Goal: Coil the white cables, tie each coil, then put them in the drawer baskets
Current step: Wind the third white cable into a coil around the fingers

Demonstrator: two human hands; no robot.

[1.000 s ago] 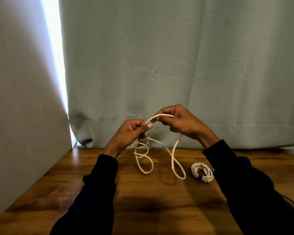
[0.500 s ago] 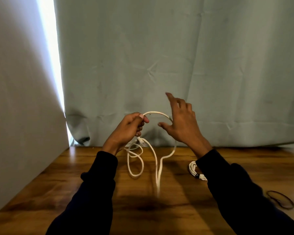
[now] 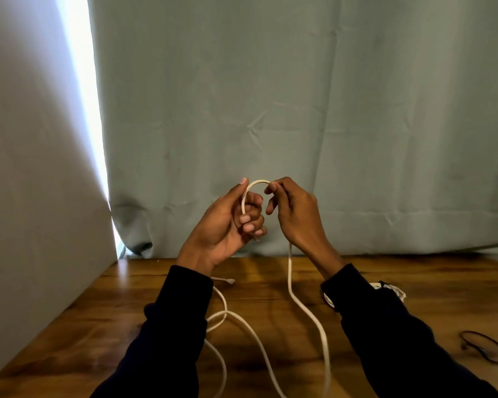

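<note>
Left hand [image 3: 227,222] grips white cable [image 3: 292,294] w/ curled fingers; right hand [image 3: 293,214] pinches the arch up top, rest trailing over table [image 3: 414,317]. Risk: loose tail looks crossed, prob snags or knots if pulled fast; loop may slip from pinch.

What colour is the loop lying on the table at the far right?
Black: a thin loop on the wooden table, clearest in the head view.
</note>
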